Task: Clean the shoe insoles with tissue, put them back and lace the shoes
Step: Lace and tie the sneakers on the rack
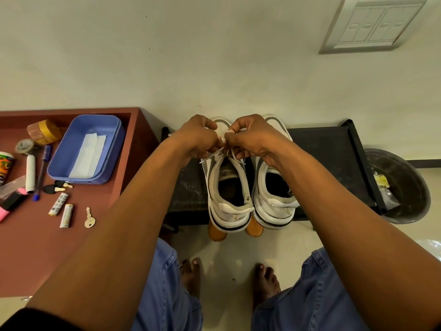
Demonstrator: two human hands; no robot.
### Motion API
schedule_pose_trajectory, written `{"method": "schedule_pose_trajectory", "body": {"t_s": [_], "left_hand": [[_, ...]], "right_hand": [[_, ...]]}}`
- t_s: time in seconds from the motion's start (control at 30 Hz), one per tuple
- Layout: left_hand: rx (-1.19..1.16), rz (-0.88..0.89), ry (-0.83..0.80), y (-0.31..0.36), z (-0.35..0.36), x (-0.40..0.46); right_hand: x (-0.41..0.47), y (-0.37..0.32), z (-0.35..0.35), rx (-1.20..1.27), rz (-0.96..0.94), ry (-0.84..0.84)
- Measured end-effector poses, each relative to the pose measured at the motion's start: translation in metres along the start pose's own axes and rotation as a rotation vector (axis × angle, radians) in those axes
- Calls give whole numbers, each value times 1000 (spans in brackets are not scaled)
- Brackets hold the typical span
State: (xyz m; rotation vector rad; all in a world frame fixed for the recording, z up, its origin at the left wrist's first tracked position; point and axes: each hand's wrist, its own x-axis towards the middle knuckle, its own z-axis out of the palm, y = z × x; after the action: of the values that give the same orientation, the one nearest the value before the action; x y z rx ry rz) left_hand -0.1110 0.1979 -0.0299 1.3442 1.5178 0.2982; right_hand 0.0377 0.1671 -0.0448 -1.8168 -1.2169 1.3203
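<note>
Hands: left (198,137), right (250,137), both pinching one lace (220,152); two shoes (228,187) side by side.

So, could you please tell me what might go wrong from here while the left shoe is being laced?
1. Both hands, left hand and right hand, pinch the thin white lace close together; it might slip from the grip and loosen.
2. The left shoe has its heel past the black bench edge; a hard pull could tip it off.
</note>
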Motion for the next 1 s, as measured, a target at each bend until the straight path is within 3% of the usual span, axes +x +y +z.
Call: {"method": "schedule_pose_trajectory", "body": {"t_s": [0.53, 1.0], "left_hand": [[-112, 31, 165, -3, -2, 4], [-195, -61, -26, 2, -6, -10]], "right_hand": [[0, -1, 1, 13, 50, -15], [2, -1, -1, 157, 115, -7]]}}
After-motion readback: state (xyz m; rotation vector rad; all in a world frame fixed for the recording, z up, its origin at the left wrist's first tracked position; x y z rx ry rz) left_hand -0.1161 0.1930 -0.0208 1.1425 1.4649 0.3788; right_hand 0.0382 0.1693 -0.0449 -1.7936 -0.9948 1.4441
